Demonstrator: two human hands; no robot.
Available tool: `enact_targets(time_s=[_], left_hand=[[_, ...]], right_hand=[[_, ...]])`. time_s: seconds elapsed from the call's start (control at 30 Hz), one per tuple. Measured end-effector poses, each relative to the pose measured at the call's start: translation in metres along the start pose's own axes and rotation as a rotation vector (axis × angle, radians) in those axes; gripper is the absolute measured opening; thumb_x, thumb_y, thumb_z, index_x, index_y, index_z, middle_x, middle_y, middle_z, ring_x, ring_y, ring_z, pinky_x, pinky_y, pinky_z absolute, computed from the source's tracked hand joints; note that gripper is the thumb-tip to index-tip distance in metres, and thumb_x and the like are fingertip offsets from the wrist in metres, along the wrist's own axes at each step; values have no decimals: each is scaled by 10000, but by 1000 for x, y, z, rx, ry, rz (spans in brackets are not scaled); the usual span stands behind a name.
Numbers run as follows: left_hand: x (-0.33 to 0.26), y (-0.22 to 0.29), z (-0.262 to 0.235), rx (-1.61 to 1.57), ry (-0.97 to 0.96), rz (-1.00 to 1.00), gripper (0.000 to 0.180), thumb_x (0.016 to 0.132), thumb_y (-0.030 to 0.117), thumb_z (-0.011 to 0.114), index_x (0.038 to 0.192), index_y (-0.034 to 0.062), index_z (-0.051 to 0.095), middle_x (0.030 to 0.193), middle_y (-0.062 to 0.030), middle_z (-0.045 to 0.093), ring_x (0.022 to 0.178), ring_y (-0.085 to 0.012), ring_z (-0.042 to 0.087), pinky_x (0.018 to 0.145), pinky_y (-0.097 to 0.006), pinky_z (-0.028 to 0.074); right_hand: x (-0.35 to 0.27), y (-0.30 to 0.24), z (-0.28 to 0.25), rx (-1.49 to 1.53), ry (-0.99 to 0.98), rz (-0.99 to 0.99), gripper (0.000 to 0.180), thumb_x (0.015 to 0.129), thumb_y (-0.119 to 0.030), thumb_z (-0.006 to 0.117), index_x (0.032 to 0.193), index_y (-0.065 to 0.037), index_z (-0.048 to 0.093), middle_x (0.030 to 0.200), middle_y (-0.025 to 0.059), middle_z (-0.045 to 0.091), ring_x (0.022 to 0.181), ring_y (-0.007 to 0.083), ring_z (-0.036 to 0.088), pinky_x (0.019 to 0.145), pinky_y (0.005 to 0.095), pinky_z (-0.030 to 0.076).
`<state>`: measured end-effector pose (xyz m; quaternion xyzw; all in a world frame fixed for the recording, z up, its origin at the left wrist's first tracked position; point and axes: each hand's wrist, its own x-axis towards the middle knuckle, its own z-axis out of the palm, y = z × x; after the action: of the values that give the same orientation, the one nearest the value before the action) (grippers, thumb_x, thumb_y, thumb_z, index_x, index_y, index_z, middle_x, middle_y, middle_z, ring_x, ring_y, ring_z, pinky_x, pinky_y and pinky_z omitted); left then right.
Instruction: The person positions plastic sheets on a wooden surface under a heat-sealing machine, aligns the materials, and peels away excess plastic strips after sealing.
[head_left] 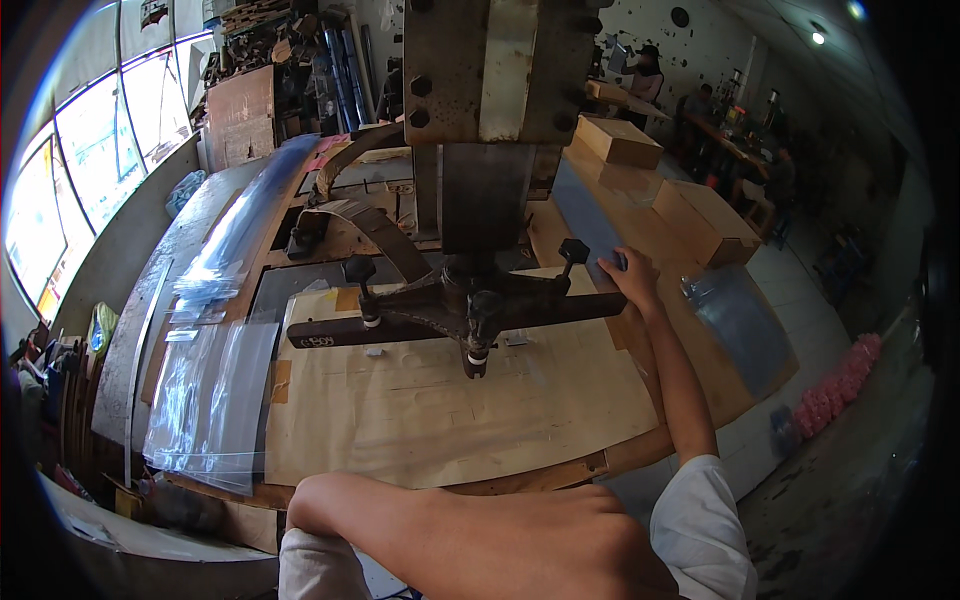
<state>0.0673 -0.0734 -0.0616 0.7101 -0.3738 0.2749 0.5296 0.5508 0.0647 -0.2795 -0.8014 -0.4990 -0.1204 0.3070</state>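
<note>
My right hand [632, 277] reaches forward past the right end of the press's crossbar. Its thumb and fingers are curled at the near end of a long stack of bluish plastic sheets [582, 205], closed on the edge; how many sheets are gripped is hidden. My left hand [598, 545] is low in front, the forearm bent across from the left, and its fingers are out of sight. Between the arms and the back stands a dark metal press [480, 200]. Its crossbar [400, 333] with black knobs hangs over a tan board [440, 430] with thin lines and small clear pieces.
Clear plastic sheets [212, 400] lie left of the board, with more film [235, 230] behind. Cardboard boxes [705, 222] and a bluish film stack [740, 325] rest on the right table. A pink bundle [838, 385] is on the floor. People [645, 75] work far right.
</note>
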Motion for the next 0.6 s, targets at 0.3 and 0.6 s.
enact_targets(time_s=[0.3,0.6], left_hand=[[-10,-12,-14,-57,-87,-42,196,861,168,586,855,-28,596,709,-123,593,584,-301,633,514,-418,495],[11,-5,-24,72,-123,87,214,683,186,704,807,51,595,633,-56,526,491,-247,579,410,-371,424]], right_hand=[[0,-1,1,55,-20,13,654,851,-618,734,1247,-99,690,1228,122,697,1250,348,579,1047,521,427],[1,2,2,-6,-12,23,651,854,-637,717,1260,-130,683,1246,99,692,1251,335,580,1031,557,411]])
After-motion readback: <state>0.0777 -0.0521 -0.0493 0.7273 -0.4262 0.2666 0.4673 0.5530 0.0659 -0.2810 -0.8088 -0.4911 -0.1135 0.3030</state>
